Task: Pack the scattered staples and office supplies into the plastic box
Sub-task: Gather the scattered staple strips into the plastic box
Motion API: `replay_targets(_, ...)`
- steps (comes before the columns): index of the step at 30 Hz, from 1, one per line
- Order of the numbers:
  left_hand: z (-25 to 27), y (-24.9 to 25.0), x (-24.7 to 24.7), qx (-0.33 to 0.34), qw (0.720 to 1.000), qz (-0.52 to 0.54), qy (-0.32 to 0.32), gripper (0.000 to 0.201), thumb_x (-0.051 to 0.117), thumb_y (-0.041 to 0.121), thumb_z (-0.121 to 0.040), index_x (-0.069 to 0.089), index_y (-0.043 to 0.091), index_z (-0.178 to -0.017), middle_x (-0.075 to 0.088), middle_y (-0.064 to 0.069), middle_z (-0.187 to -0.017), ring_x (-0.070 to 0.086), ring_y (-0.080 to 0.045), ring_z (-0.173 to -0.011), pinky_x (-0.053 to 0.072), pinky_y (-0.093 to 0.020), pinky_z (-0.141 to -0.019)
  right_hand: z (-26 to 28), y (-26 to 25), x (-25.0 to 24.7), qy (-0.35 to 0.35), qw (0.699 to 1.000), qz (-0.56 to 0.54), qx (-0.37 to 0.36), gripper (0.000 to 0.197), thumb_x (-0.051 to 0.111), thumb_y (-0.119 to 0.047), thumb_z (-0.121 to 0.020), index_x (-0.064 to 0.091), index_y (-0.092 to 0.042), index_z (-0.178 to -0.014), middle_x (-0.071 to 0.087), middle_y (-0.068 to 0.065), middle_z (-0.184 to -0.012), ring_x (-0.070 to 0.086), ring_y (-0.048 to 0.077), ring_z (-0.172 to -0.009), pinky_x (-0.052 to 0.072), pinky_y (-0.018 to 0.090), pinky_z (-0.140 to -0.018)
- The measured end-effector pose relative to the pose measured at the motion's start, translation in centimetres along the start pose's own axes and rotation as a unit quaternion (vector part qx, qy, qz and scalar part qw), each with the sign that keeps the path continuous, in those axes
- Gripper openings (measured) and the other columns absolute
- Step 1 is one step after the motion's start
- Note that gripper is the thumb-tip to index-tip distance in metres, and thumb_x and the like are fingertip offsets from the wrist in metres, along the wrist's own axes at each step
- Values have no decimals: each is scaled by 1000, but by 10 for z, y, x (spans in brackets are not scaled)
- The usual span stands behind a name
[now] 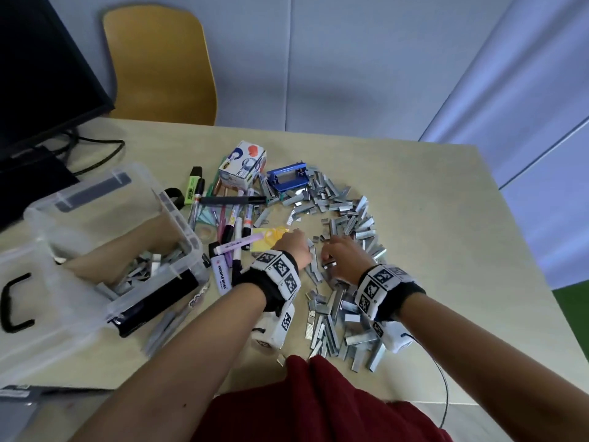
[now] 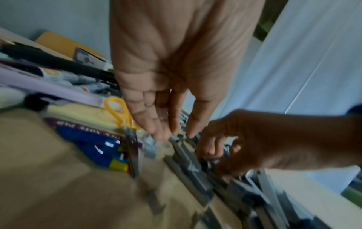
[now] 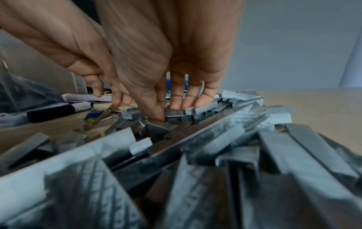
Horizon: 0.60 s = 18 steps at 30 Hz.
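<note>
Silver staple strips (image 1: 344, 317) lie scattered in a ring on the beige table. The clear plastic box (image 1: 95, 301) stands at the left, tilted, with some staples (image 1: 140, 269) inside. Both hands are down in the middle of the ring. My left hand (image 1: 304, 242) points its straight fingers (image 2: 156, 130) down, tips touching staples (image 2: 176, 139). My right hand (image 1: 328, 253) curls thumb and fingers (image 3: 176, 103) round a short block of staples (image 3: 176, 116). Markers and pens (image 1: 229, 224), a tape dispenser carton (image 1: 243, 164) and a blue punch (image 1: 287, 180) lie beyond.
Yellow sticky notes (image 1: 261, 240) and yellow-handled scissors (image 2: 115, 111) sit just left of my left hand. A black monitor (image 1: 38, 74) and its cables occupy the far left. A wooden chair (image 1: 159, 65) stands behind the table. A thin cable (image 1: 443, 387) trails off the near edge.
</note>
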<state>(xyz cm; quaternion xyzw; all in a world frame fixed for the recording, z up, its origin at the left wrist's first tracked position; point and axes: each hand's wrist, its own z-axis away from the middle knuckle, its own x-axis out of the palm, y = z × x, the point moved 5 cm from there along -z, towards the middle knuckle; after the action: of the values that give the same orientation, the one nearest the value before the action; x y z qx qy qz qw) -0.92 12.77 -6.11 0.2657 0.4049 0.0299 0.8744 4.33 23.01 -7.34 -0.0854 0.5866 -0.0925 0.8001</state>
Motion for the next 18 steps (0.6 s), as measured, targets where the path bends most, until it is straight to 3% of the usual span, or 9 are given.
replay_targets(5, -9, 8, 19, 7, 997, -69, 15, 36, 61, 18, -86, 52, 0, -116, 54, -16, -121, 53, -31, -111, 45, -37, -86, -3, 13, -2, 46, 993, -109, 27, 16, 60, -11, -85, 66, -7, -98, 61, 7, -105, 54, 22, -103, 42, 29, -90)
replay_targets(10, -14, 4, 27, -2, 997, -69, 45, 26, 53, 12, -89, 54, 1, -113, 56, -16, -117, 55, -32, -106, 46, -39, -83, 4, 30, -10, 75, 947, -295, 105, 17, 60, -12, -87, 64, -2, -99, 66, 8, -102, 61, 19, -96, 47, 29, -89)
replay_targets(12, -17, 3, 26, 8, 998, -56, 42, 25, 50, 11, -90, 56, 2, -112, 60, -16, -113, 58, -32, -103, 47, -37, -81, 4, 35, -16, 71, 921, -363, 126, 18, 59, -10, -87, 63, 2, -101, 64, 7, -98, 60, 19, -90, 49, 29, -82)
replay_targets(14, -18, 1, 22, 10, 999, -14, 30, 20, 49, 7, -89, 58, 2, -105, 61, -17, -103, 59, -33, -98, 44, -33, -73, 4, 37, -19, 68, 865, -476, 147, 16, 54, -5, -89, 60, 8, -94, 59, 13, -89, 57, 22, -80, 50, 32, -75)
replay_targets(16, -22, -4, 17, 14, 997, 77, 20, 10, 47, 3, -88, 55, 6, -94, 56, -16, -92, 58, -29, -90, 39, -28, -67, 5, 39, -19, 66, 764, -617, 175, 15, 47, -1, -92, 55, 5, -81, 54, 13, -77, 53, 21, -68, 49, 29, -67)
replay_targets(18, -25, -8, 12, 18, 974, 226, -6, 12, 48, -2, -89, 49, 9, -92, 54, -13, -86, 56, -25, -79, 41, -27, -62, 5, 42, -17, 61, 655, -724, 207, 20, 41, 1, -93, 49, -4, -75, 51, 11, -77, 55, 19, -67, 48, 28, -65)
